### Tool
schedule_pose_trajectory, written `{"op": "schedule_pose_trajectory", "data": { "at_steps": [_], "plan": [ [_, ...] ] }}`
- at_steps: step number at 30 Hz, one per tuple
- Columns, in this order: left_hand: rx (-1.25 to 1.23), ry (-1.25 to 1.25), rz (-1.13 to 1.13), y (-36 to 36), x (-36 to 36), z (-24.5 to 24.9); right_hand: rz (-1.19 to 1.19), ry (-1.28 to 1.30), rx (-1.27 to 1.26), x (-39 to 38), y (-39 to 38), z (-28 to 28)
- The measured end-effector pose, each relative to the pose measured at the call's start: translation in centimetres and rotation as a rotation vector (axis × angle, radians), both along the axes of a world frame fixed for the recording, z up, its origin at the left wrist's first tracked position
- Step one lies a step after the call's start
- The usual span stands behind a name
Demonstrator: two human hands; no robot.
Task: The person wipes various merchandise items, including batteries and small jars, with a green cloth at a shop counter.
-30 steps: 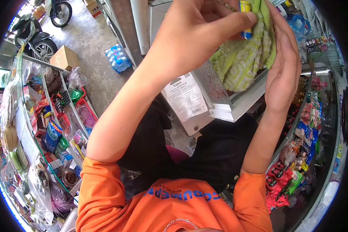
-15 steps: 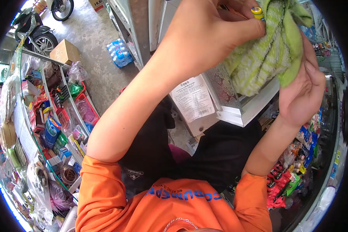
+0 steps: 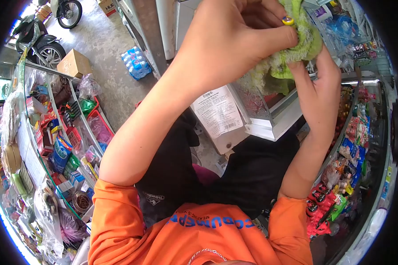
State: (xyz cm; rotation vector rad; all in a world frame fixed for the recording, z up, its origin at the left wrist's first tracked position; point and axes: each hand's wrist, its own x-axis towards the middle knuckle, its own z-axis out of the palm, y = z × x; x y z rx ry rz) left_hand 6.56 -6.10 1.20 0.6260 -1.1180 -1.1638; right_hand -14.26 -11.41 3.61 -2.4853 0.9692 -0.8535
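Note:
My left hand [image 3: 247, 39] is closed, with thumb and fingers pinching a small yellow-ended cylinder [image 3: 288, 20]; its exact kind is too small to tell. A fuzzy light-green cloth [image 3: 307, 46] lies against that cylinder and the left fingertips. My right hand [image 3: 320, 84] holds the cloth from the right, thumb and fingers bent against it, partly hidden behind it. Below the hands is the corner of a white metal-framed case [image 3: 269, 128] with a patterned side panel. Next to it, a printed paper label [image 3: 217, 112] is stuck on a pale panel over my knees.
Glass shelving [image 3: 53, 132] full of packaged goods stands at left. A pack of water bottles [image 3: 136, 62], a cardboard box [image 3: 74, 64] and a motorbike [image 3: 40, 42] are farther off. At right, snack packets [image 3: 351, 150] and red packs [image 3: 318, 205] fill another display.
The cloth is bunched smaller and higher. My right hand has moved up and left, nearer my left hand. My left hand has shifted slightly left, still pinching the cylinder.

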Motion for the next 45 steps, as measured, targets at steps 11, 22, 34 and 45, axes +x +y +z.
{"op": "schedule_pose_trajectory", "data": {
  "at_steps": [11,22,34,45],
  "plan": [
    [-0.395,-0.833,0.331,-0.7,0.5,0.0,0.127,0.164,-0.528,-0.2,-0.7,-0.1],
    [-0.386,-0.78,0.314,-0.3,-0.2,0.0,0.206,0.17,-0.332,-1.2,-0.6,0.2],
    [-0.406,-0.822,0.444,0.3,-0.7,0.3,0.361,-0.099,0.066,-1.1,-0.8,0.0],
    [-0.381,-0.662,0.658,0.6,0.4,0.5,-0.095,-0.263,-0.048,-3.0,-3.1,-1.1]
  ]
}}
